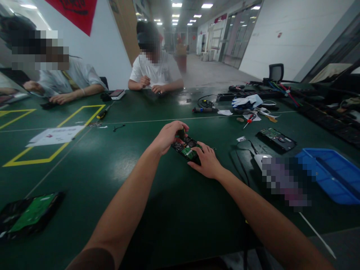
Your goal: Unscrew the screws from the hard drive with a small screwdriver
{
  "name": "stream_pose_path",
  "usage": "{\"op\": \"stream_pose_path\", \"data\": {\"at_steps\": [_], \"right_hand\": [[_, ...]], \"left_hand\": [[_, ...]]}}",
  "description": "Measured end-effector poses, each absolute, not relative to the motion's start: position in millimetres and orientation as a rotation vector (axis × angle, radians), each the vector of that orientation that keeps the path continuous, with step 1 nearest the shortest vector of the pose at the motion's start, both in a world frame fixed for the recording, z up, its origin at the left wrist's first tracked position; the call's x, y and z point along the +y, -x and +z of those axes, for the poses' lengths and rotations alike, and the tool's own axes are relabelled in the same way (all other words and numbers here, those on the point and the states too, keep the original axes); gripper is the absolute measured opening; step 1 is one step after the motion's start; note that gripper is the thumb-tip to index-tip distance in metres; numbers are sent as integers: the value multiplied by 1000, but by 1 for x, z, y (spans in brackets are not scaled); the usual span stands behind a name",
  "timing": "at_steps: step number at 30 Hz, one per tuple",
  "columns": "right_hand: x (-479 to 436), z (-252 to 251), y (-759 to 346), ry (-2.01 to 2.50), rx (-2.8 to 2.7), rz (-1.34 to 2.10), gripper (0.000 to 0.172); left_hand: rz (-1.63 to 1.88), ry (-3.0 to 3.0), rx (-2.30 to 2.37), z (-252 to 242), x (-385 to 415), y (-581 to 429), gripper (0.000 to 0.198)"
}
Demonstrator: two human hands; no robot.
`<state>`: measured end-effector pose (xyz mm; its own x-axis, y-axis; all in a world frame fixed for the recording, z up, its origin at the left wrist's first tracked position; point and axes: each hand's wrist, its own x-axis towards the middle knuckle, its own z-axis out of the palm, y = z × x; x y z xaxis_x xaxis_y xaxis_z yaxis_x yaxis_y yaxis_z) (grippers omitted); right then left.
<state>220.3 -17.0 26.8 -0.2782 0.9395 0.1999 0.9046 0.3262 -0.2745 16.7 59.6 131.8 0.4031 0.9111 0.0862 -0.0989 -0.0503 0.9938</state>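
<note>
A black hard drive [188, 149] with a green circuit board facing up lies on the dark green table [118, 176] in front of me. My left hand [168, 135] is closed around a dark tool handle [182, 132] held upright over the drive's far end. My right hand [206, 160] presses down on the drive's near right side, fingers spread over its edge. The tool's tip is hidden behind my fingers.
Another hard drive [277, 138] lies to the right, a third one [29, 215] at the near left. A blue tray [334, 174] sits at the right edge. A red screwdriver [249, 120], cables and gloves lie further back. Two people sit across the table, near a yellow-taped rectangle [56, 135].
</note>
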Motion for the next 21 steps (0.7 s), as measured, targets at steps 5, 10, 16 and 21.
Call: {"op": "stream_pose_path", "data": {"at_steps": [5,10,16,21], "right_hand": [[-17,25,-220,1641,-2273,139,64],[-17,24,-220,1641,-2268,138,65],[-18,26,-221,1644,-2265,152,66],[-18,28,-220,1657,-2265,168,65]], "left_hand": [[971,-1283,766,130,59,-21,16],[1044,-1274,768,129,62,-20,18],[1066,-1280,781,127,64,-18,21],[1050,-1268,770,125,65,-21,22]]}}
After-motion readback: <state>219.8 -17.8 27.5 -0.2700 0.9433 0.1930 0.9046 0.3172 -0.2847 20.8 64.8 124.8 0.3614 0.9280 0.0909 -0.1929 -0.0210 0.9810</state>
